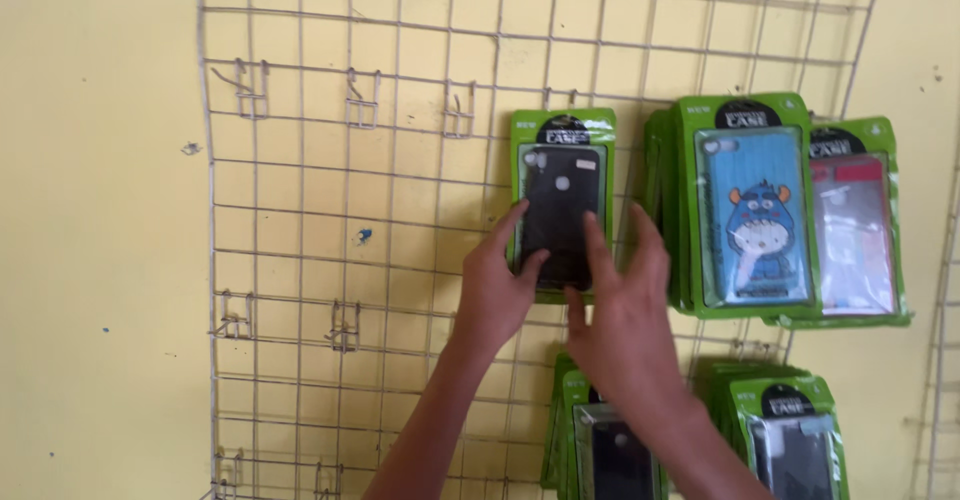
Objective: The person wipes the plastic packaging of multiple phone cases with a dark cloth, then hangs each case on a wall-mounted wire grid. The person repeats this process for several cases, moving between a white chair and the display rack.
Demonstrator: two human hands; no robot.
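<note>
A green pack with a black phone case [561, 185] hangs on a wire grid rack [300, 210] fixed to a yellow wall. My left hand [495, 290] grips the pack's lower left edge, thumb across its front. My right hand [620, 310] touches the pack's lower right side, fingers spread upward over it.
To the right hangs a stack of green packs fronted by a blue cartoon case [752, 210], then a pack with a clear case [855, 230]. More green packs [790, 440] hang below. Bare metal hooks [362, 105] stick out of the grid on the left.
</note>
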